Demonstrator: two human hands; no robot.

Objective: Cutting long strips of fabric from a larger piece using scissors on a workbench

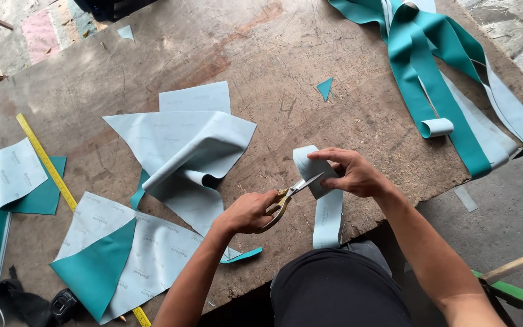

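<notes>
My left hand [249, 212] grips a pair of gold-handled scissors [290, 192], blades pointing right and partly apart against a pale strip of teal-backed material [325, 206]. My right hand [352, 172] pinches the folded upper end of that strip, which hangs down over the front edge of the worn wooden table [273, 54].
Pale cut sheets [183, 145] lie curled at the table's middle. A teal triangle on a sheet [101, 266] and a yellow tape measure [46, 160] lie at the left. Long teal strips [437, 72] drape at the right. A small teal offcut [325, 88] lies beyond the hands.
</notes>
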